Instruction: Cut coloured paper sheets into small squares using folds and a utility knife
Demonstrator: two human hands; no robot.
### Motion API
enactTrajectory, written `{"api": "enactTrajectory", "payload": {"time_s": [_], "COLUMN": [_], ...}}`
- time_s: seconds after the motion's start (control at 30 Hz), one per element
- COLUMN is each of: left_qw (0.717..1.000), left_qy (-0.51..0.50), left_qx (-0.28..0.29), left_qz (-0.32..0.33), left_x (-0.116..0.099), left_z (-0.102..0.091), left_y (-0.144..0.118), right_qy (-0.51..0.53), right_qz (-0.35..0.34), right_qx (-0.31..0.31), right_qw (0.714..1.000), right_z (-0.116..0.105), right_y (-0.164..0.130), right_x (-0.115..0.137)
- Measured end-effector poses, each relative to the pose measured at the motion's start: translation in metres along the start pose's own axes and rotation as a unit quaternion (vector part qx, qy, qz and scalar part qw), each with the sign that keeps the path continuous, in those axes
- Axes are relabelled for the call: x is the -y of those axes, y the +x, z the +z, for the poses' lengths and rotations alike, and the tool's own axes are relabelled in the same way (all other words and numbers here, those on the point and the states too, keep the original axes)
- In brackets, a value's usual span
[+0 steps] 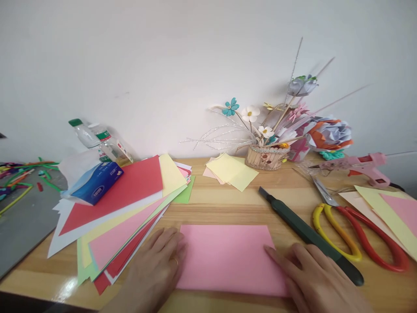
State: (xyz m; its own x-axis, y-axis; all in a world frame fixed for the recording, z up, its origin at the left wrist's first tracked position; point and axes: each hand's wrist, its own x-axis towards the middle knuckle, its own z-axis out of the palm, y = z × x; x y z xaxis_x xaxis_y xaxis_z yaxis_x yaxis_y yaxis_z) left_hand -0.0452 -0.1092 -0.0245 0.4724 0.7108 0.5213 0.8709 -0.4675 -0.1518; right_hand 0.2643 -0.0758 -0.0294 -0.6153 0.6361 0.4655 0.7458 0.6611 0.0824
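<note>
A pink sheet of paper (228, 256) lies flat on the wooden table (221, 204) in front of me. My left hand (156, 265) rests palm down on its left edge, fingers spread. My right hand (312, 278) presses flat on the sheet's lower right corner. Neither hand grips anything. Just right of the pink sheet lies a dark green utility knife (306, 232), next to my right hand.
A fanned stack of coloured paper (124, 217) lies at left with a blue tissue pack (94, 184) on it. Yellow squares (233, 171), a basket of paper flowers (267, 154), scissors (355, 234), a pink glue gun (361, 165), plastic bottles (100, 139) and more sheets (391, 213) surround.
</note>
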Motion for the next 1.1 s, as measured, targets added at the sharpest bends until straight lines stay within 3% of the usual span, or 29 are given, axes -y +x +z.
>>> {"api": "enactTrajectory", "payload": {"time_s": [0.17,0.37,0.53,0.63,0.73,0.97,1.1], "left_qw": [0.999,0.97,0.95,0.938,0.917,0.897,0.892], "left_qy": [0.013,-0.017,-0.07,-0.145,-0.195,-0.225,-0.249], "left_qx": [0.042,0.206,0.186,0.153,0.174,0.267,0.278], "left_qz": [0.028,0.127,0.243,0.276,0.302,0.27,0.253], "left_x": [-0.002,0.008,0.01,0.001,-0.007,-0.01,-0.011], "left_z": [-0.004,-0.01,0.018,0.035,0.046,0.047,0.044], "left_y": [0.004,0.038,0.08,0.097,0.103,0.1,0.101], "right_qy": [-0.014,-0.019,-0.017,-0.019,-0.02,-0.005,0.008], "right_qz": [-0.003,-0.034,-0.054,-0.054,-0.048,-0.02,-0.036], "right_qx": [0.083,0.113,0.113,0.109,0.096,0.084,0.021], "right_qw": [0.996,0.993,0.992,0.992,0.994,0.996,0.999], "right_z": [-0.006,0.0,-0.001,-0.003,-0.002,-0.008,-0.009], "right_y": [0.025,0.034,0.033,0.034,0.034,0.041,0.046], "right_x": [-0.013,-0.027,-0.026,-0.023,-0.021,-0.018,0.014]}}
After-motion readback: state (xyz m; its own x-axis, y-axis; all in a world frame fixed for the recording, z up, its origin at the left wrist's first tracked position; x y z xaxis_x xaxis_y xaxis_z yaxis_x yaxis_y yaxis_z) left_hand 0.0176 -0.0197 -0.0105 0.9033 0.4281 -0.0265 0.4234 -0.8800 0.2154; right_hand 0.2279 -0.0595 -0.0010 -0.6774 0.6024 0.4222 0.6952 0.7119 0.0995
